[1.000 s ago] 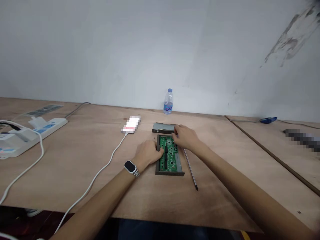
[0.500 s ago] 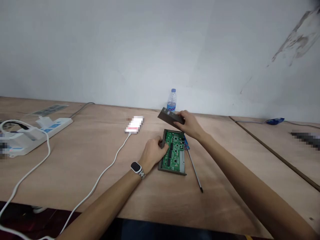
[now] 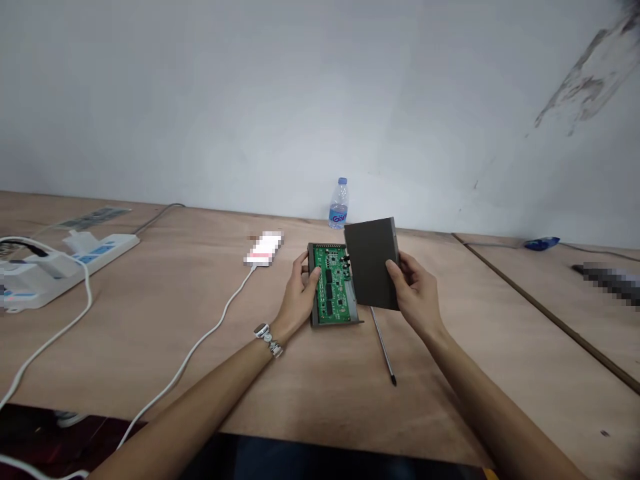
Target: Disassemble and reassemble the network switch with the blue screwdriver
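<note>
The dark metal cover (image 3: pixel 373 263) has swung upright, broad face showing, pinched between thumb and curled fingers of the right hand (image 3: pixel 417 290). The left hand (image 3: pixel 299 290) grips the left edge of one green circuit board in a dark metal tray (image 3: pixel 336 287), just beside it. One screwdriver (image 3: pixel 384 347) lies below; bare wood spreads rightward.

At 12 o'clock, a clear plastic bottle (image 3: pixel 341 199) carries a blue label (image 3: pixel 338 217) reading "Ga"; remaining characters are unclear.
</note>
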Available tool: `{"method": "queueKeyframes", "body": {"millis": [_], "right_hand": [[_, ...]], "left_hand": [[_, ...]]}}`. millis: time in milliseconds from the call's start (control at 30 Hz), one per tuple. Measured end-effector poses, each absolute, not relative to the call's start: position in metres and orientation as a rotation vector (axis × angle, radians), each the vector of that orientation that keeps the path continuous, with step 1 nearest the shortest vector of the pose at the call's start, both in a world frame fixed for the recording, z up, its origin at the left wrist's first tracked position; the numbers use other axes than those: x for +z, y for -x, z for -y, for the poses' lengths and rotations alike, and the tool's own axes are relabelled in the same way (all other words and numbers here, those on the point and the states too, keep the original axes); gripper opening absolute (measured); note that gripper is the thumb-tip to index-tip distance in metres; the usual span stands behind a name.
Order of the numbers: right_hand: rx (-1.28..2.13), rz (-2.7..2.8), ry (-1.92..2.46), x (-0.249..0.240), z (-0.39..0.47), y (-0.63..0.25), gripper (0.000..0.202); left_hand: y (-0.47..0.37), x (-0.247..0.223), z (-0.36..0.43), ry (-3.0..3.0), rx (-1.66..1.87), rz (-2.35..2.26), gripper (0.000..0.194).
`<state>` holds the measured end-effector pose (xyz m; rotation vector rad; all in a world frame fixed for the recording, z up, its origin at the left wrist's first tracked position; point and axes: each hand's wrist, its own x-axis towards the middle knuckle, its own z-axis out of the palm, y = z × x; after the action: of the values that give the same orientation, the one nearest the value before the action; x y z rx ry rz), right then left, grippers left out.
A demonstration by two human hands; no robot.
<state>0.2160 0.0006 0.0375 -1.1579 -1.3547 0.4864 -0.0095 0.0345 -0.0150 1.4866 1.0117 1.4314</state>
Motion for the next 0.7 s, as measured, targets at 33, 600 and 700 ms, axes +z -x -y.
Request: {"method": "queueKeyframes", "body": {"millis": [33,600,700], "right_hand": [[0.535,1.309,1.137,0.038,-0.002,-0.217,0.048],[1.227,1.014,1.077,0.000,0.003,-0.180,0.047],[1.208,1.009,1.089,-0.001,0.004,-0.180,0.047]], "left_hand": [[0.010,-0.014,-0.035,-1.488,1.450,-1.012,0.060],[0.008,-0.001,-0.021,-1.625,1.462,-1.019,0.060],[0.008,-0.001,-0.021,-1.632,1.459,-1.016,0.058]]}}
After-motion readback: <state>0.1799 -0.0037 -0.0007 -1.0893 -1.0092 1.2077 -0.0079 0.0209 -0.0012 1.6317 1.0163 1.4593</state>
